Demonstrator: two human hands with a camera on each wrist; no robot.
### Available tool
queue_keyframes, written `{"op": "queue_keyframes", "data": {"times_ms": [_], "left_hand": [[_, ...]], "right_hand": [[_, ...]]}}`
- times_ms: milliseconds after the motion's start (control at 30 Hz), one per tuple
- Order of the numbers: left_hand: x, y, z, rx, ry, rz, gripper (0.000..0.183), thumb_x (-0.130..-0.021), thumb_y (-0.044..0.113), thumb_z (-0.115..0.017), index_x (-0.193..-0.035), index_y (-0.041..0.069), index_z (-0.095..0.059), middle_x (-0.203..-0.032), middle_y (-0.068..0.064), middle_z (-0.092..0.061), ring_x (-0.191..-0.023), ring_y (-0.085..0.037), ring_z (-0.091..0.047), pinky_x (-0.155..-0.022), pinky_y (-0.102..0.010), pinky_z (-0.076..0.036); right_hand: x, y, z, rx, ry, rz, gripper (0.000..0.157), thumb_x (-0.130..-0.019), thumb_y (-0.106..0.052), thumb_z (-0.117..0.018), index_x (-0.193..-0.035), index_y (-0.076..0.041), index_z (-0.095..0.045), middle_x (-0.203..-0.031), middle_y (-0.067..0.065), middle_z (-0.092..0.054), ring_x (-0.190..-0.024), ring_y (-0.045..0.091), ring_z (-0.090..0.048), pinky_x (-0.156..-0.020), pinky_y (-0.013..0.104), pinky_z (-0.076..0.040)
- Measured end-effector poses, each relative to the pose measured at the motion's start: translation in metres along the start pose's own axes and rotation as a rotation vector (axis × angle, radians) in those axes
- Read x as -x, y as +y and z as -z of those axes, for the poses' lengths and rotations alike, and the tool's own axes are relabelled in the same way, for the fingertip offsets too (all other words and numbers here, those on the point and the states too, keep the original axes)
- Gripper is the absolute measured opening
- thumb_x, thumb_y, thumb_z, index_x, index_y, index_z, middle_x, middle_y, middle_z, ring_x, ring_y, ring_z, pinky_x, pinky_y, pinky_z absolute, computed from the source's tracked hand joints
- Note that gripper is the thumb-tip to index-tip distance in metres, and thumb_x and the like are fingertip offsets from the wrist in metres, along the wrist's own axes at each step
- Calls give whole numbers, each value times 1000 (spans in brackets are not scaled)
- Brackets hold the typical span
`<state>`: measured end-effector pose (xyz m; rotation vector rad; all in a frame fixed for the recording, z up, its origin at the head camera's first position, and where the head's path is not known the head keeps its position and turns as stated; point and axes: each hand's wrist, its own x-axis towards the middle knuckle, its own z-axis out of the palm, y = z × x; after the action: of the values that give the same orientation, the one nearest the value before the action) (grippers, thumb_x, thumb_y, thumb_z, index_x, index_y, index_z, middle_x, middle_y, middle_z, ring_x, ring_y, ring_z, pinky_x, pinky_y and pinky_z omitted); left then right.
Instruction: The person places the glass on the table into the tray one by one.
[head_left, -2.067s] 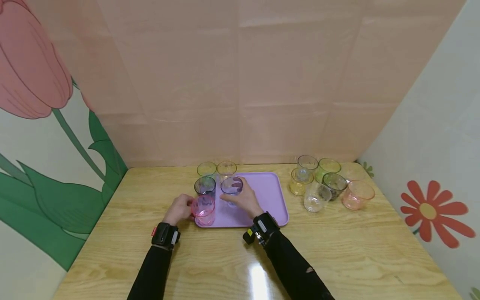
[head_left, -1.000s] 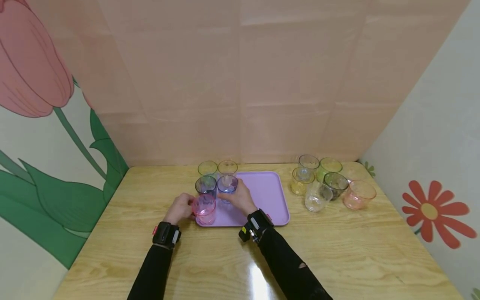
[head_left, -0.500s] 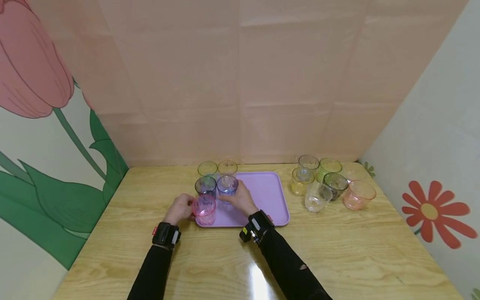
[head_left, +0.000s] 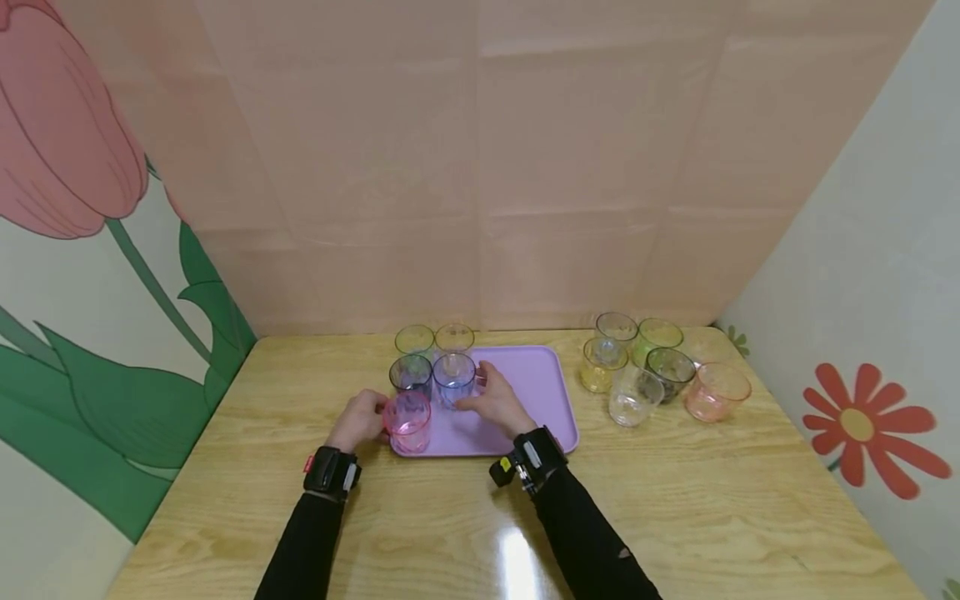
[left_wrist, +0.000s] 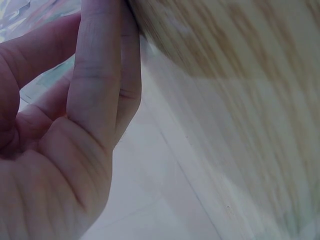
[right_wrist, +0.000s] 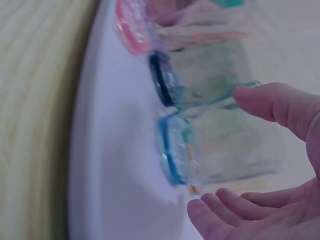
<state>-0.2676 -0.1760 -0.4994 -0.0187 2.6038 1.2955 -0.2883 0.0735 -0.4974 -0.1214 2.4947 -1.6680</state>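
Note:
My left hand (head_left: pixel 360 421) holds the left side of a pink glass (head_left: pixel 408 425) at the near-left corner of a purple tray (head_left: pixel 525 375). In the left wrist view its fingers (left_wrist: pixel 95 70) point up past the wooden table edge, with clear and pinkish glass behind them. My right hand (head_left: pixel 501 404) is beside a blue glass (head_left: pixel 454 382), thumb and fingers spread. A gap shows between its fingertips and the blue-based glass (right_wrist: pixel 172 150) in the right wrist view. Left of that glass stands a dark-rimmed glass (head_left: pixel 411 372).
Behind, a green-rimmed glass (head_left: pixel 414 339) and an amber-rimmed glass (head_left: pixel 454 337) stand at the tray's far left. Right of the tray are several more glasses, among them a yellow one (head_left: pixel 603 367), a clear one (head_left: pixel 630 404) and a peach one (head_left: pixel 716 392). A beige wall covering rises behind the table.
The blue glass has moved slightly left, against the dark-rimmed glass. My right hand has let go of it and drawn back to the right. The left hand has stayed in place.

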Motion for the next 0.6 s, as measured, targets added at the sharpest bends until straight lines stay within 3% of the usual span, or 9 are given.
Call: {"op": "queue_keyframes", "data": {"times_ms": [200,600], "left_hand": [[1,-1,-1,-23,16,-18,22,-82,-10,-61,-102,-6,-69,-86,-13,-65,-67,-18,-63,-58,-29,-57],[1,2,-1,7,13,2,24,-82,-12,-59,-103,-7,-69,-86,-14,-64,-65,-18,-63,-58,-29,-58]], "right_hand": [[8,-1,21,-51,1,1,95,-77,-17,-80,-152,3,-24,-152,25,-36,-138,43,-38,-111,52,-38],[21,-1,63,-37,56,60,84,-85,-23,-74,-148,8,-28,-151,27,-36,-140,40,-36,-117,49,-31]]}}
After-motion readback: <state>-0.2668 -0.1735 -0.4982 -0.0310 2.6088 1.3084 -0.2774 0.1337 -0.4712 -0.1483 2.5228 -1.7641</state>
